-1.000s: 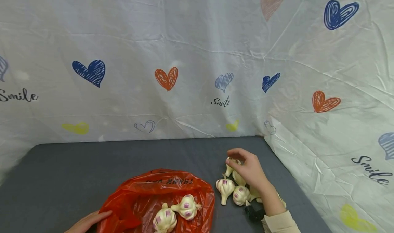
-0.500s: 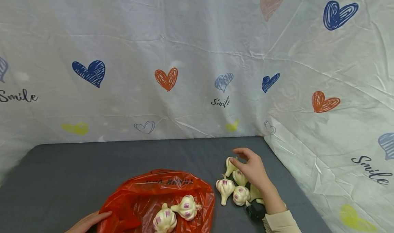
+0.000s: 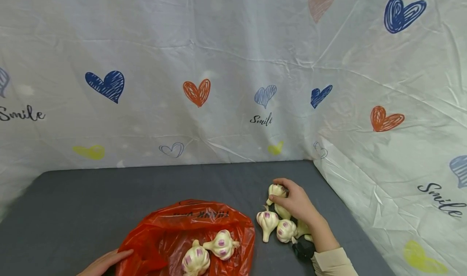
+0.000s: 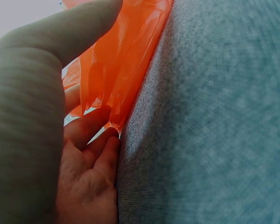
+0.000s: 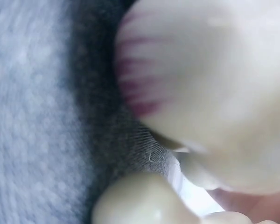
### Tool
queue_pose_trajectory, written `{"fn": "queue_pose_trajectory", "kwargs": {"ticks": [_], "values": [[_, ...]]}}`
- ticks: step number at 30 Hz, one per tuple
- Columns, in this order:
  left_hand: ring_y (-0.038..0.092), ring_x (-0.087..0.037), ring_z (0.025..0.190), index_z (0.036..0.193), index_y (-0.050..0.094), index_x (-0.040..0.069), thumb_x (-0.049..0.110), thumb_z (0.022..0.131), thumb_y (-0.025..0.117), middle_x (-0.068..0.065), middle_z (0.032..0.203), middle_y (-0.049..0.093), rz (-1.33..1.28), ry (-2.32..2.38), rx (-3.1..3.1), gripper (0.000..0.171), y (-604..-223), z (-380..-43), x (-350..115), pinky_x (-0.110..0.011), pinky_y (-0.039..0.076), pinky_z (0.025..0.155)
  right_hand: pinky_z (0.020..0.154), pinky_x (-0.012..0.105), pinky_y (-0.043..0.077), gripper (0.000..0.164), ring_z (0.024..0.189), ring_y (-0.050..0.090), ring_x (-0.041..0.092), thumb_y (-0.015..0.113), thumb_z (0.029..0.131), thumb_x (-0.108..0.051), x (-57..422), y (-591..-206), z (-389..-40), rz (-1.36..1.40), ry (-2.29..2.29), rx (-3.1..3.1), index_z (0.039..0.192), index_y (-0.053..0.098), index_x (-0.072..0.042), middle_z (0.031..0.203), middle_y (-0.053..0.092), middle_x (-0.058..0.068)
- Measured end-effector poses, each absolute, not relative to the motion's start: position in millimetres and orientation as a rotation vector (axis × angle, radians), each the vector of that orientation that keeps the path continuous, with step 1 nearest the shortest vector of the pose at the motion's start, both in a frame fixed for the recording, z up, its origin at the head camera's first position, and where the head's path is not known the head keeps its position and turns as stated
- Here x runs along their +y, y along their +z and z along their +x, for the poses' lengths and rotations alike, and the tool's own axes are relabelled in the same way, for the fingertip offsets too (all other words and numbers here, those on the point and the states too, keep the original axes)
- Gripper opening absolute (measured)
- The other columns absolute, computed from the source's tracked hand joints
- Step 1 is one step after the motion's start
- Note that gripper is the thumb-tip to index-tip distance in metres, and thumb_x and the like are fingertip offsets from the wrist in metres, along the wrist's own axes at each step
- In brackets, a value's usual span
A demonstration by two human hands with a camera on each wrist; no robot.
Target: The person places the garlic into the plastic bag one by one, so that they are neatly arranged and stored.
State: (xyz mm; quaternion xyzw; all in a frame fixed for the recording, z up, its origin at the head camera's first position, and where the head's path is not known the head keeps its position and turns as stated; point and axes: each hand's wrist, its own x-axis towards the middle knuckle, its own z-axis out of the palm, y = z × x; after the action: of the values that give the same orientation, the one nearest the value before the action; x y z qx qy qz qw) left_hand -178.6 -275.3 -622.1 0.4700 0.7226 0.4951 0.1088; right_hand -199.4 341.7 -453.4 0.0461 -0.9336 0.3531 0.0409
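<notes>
My left hand (image 3: 103, 264) holds the left side of a crinkled red plastic bag (image 3: 146, 235) in the head view. In the left wrist view, bag film (image 4: 126, 56) lies between the thumb and the fingers. Two purple-streaked garlic bulbs (image 3: 196, 259) lie inside the bag's wide mouth. To the right, my right hand (image 3: 297, 203) pinches the farthest garlic bulb (image 3: 277, 190) of a small group, thumb on the near side and fingers over the far side. A large blurred bulb (image 5: 200, 84) fills much of the right wrist view.
Several more bulbs (image 3: 267, 223) cluster beneath and beside the right hand. A dark, shiny object (image 3: 303, 249) sits by the right forearm. Behind the grey tabletop (image 3: 146, 187) hangs a white sheet (image 3: 226, 65) printed with hearts.
My right hand first drew back slightly right, then came left and down around the farthest bulb, which now sits a little turned. The left hand and bag stay put.
</notes>
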Motion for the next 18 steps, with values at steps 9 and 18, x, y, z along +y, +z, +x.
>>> {"fn": "queue_pose_trajectory", "kwargs": {"ticks": [9,18], "values": [[0.044,0.008,0.138,0.172,0.031,0.045,-0.013,0.105,0.054,0.033,0.164,0.031,1.439,1.469,2.086,0.092,-621.3,-180.8,-273.2,-0.027,0.052,0.086,0.102,0.057,0.053,0.057,0.13,0.062,0.034,0.083,0.1,-0.031,341.9,-455.9,-201.0,0.13,1.089,-2.869,0.149,0.064,-0.011,0.148,0.065,0.009],[0.043,0.008,0.138,0.172,0.031,0.045,-0.013,0.106,0.052,0.032,0.164,0.031,1.443,1.497,2.024,0.09,-621.0,-182.6,-272.8,-0.027,0.052,0.087,0.103,0.056,0.052,0.052,0.127,0.062,0.033,0.085,0.098,-0.025,344.4,-459.8,-202.8,0.159,1.125,-2.861,0.144,0.065,-0.01,0.144,0.066,0.009]]}}
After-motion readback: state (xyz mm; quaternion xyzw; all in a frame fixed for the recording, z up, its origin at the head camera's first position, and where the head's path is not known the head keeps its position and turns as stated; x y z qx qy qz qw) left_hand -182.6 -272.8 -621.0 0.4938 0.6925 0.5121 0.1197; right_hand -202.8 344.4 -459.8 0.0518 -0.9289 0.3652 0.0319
